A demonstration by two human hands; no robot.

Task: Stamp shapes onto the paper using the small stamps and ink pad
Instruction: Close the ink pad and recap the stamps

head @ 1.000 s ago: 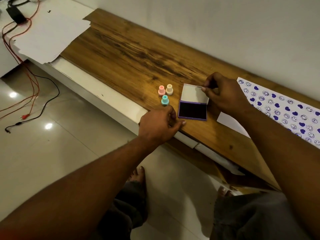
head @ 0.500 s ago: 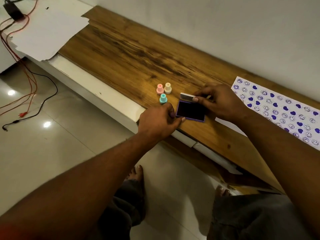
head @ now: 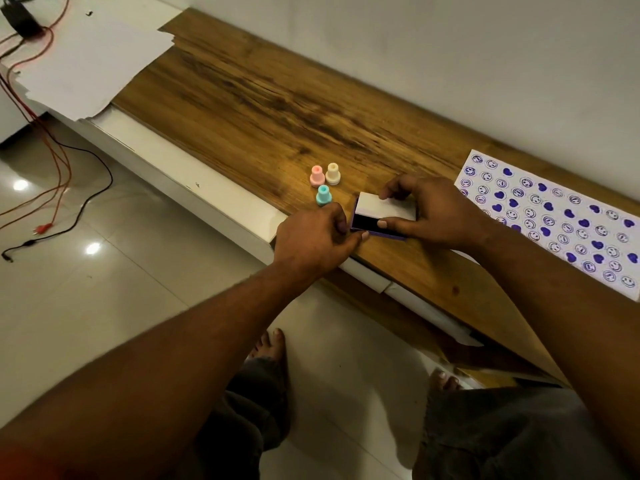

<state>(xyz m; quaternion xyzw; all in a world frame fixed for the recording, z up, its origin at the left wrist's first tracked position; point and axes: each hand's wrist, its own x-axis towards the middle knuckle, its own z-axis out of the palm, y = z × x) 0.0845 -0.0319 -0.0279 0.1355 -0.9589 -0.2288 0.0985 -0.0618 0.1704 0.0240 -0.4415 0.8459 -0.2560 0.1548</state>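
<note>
A purple ink pad (head: pixel 367 223) lies near the front edge of the wooden shelf (head: pixel 263 109), its white lid (head: pixel 384 206) folded almost down over the dark pad. My right hand (head: pixel 433 213) grips the lid by its far and near edges. My left hand (head: pixel 315 237) pinches the pad's left corner. Three small stamps stand just left of it: pink (head: pixel 316 175), cream (head: pixel 333 173) and teal (head: pixel 323 195). The paper (head: pixel 554 220), covered with purple smileys and hearts, lies to the right.
White sheets (head: pixel 93 60) cover the shelf's far left end. A black adapter (head: pixel 20 19) and red and black cables (head: pixel 59 161) run down to the tiled floor. The wall stands right behind the shelf. My legs and bare feet are below.
My right hand has swung the ink pad's lid from upright and open down to nearly covering the pad. My left hand stayed at the pad's left corner.
</note>
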